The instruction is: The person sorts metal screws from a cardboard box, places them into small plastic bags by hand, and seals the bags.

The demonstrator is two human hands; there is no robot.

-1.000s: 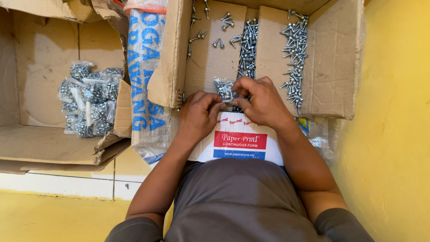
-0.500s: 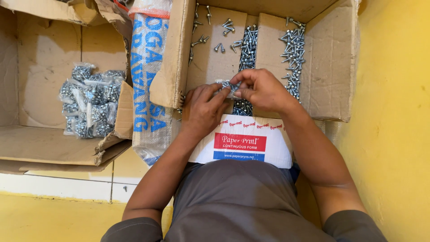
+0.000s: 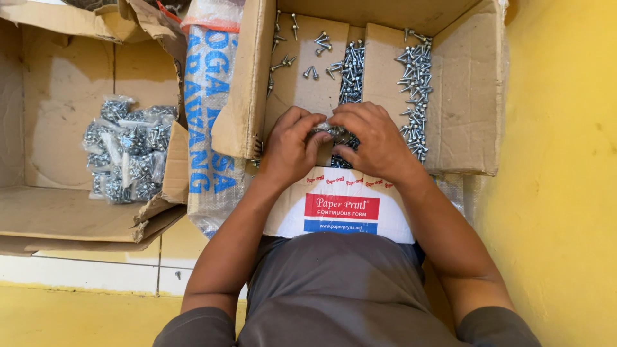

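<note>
Your left hand (image 3: 290,146) and right hand (image 3: 373,140) meet at the centre of the frame, just above the near edge of the open cardboard box (image 3: 466,90) that fills the upper right. The fingers of both hands curl inward and pinch a small clear plastic bag of screws (image 3: 329,130) between them; only a sliver of the bag shows between your fingertips, so you cannot tell how full it is.

Loose silver screws (image 3: 350,71) lie in the box beyond your hands, gathered along the gap between the bottom flaps at upper centre. A second line of them (image 3: 416,83) runs down the right part of the box floor, and a few single ones sit scattered towards the upper left of the box.

Below your hands, a white carton flap with a red and blue label (image 3: 340,207) rests against your lap, over your grey shirt.

Left of the box stands a woven white sack with blue lettering (image 3: 207,115), touching the box wall. Further left, another open cardboard box (image 3: 58,205) holds a pile of filled screw bags (image 3: 125,151) at centre left of the frame. The floor at the right edge and bottom left is yellow (image 3: 559,193).
</note>
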